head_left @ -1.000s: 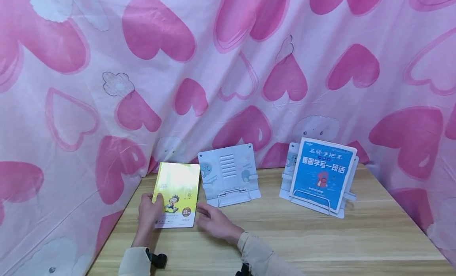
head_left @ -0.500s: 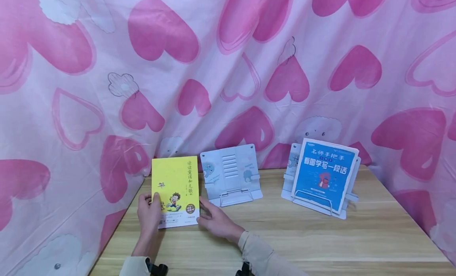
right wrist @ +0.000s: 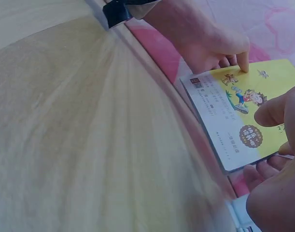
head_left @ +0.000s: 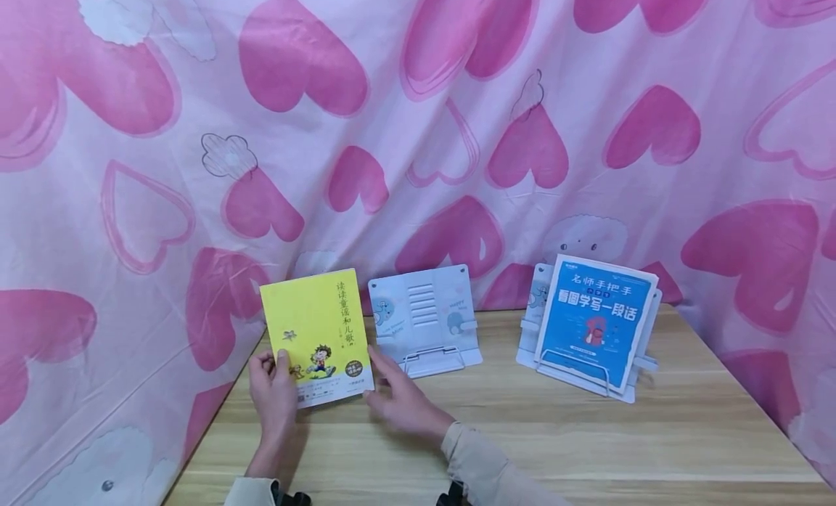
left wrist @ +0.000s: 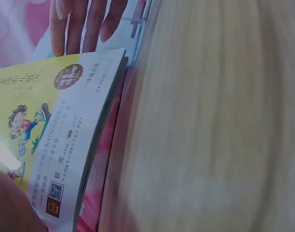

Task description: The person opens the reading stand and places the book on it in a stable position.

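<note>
A yellow children's book [head_left: 303, 310] with a white lower band is held up tilted at the left of the head view. My left hand [head_left: 274, 401] grips its left edge, thumb on the front cover and fingers behind, as the right wrist view also shows. My right hand [head_left: 406, 408] is at the book's lower right edge. In the left wrist view its fingers [left wrist: 94, 24] stretch out loosely beyond that edge. An unoccupied light blue book stand [head_left: 424, 321] is just right of the book.
A second book stand [head_left: 525, 353] on the right carries a blue-covered book [head_left: 591, 324] behind its wire holder. Both stands rest on the wooden table [head_left: 555, 441], in front of a pink heart-patterned curtain [head_left: 444, 143].
The yellow book has been raised from lying low to facing the head camera, and it now leans anticlockwise. The left hand keeps its grip; the right hand stays by the right edge.
</note>
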Motion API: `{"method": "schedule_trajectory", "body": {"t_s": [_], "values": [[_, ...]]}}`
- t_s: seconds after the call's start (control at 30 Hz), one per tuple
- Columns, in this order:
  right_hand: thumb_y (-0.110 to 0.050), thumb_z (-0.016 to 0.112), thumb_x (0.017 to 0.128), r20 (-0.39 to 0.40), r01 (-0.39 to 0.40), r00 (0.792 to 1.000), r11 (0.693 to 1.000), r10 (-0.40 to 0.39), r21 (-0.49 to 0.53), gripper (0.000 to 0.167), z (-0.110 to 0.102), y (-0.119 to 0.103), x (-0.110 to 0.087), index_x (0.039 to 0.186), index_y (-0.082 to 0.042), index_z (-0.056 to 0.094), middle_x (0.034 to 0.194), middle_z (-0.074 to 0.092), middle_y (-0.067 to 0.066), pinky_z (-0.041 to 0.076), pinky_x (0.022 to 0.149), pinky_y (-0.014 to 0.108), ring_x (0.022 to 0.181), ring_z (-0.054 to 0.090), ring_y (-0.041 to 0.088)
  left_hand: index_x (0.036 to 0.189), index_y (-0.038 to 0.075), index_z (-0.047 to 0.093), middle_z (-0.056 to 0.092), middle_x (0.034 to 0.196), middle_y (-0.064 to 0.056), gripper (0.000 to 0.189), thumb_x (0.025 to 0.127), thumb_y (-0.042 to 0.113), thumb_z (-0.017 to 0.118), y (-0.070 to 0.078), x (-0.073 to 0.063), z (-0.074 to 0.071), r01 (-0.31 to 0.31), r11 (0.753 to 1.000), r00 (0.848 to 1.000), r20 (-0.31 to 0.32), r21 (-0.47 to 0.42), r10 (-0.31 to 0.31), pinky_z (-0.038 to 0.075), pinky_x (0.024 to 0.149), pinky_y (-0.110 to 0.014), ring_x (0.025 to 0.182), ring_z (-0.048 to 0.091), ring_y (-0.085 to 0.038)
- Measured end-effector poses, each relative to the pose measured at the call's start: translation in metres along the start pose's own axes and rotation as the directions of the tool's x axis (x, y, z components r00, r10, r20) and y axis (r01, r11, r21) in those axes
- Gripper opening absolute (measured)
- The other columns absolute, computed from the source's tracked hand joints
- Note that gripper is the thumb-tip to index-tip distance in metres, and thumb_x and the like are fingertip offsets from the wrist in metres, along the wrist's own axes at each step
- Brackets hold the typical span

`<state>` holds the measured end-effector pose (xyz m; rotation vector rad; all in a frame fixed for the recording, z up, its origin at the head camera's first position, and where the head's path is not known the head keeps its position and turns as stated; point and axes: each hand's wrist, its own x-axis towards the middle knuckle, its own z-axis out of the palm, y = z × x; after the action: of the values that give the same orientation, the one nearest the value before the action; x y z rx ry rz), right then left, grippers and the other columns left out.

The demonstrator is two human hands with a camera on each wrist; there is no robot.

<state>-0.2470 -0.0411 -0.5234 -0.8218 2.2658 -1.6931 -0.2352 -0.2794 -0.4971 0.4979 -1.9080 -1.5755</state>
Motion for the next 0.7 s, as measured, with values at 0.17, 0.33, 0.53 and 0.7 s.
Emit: {"method": "schedule_trajectory", "body": {"t_s": [0.17,0.33,0.53,0.7], "values": [[-0.015,0.062,0.107,-0.036,0.047,0.998,0.999,-0.046,0.025,0.083,-0.016,-0.004,-0.004,0.175,-0.022,0.015,0.184,0.012,0.0,0.034,0.132,0.052,0.168,0.02,0.021,0.134,0.001,0.05,0.06,0.13,-0.013,0.026,0.112,0.015,0.052,0.009,-0.006,0.01,-0.07,0.99,0.996,0.041,-0.12,0.075,0.052,0.088,-0.007,0.112,0.061,-0.011],[-0.016,0.062,0.108,-0.077,0.067,0.995,0.997,-0.064,0.035,0.081,-0.032,-0.004,-0.008,0.175,-0.022,0.017,0.183,0.016,0.0,0.035,0.131,0.054,0.168,0.022,0.021,0.136,-0.004,0.047,0.06,0.124,-0.011,0.028,0.109,0.0,0.051,0.018,-0.014,0.022,-0.12,0.97,0.986,0.089,-0.214,0.141,0.054,0.09,-0.01,0.109,0.063,-0.014],[-0.01,0.063,0.107,-0.127,0.093,0.989,0.991,-0.08,0.1,0.081,-0.051,-0.004,-0.016,0.174,-0.02,0.018,0.183,0.018,0.001,0.036,0.13,0.056,0.167,0.027,0.027,0.139,-0.007,0.047,0.061,0.126,-0.011,0.034,0.105,-0.009,0.052,0.025,-0.02,0.04,-0.15,0.941,0.967,0.152,-0.302,0.203,0.055,0.097,-0.014,0.117,0.062,-0.019],[-0.004,0.061,0.107,-0.167,0.09,0.984,0.987,-0.067,0.133,0.081,-0.064,-0.002,-0.02,0.174,-0.015,0.018,0.182,0.018,0.001,0.036,0.13,0.051,0.166,0.03,0.028,0.137,-0.009,0.048,0.062,0.124,-0.011,0.035,0.103,-0.013,0.053,0.03,-0.024,0.057,-0.174,0.916,0.956,0.162,-0.362,0.245,0.055,0.094,-0.015,0.113,0.062,-0.018]]}}
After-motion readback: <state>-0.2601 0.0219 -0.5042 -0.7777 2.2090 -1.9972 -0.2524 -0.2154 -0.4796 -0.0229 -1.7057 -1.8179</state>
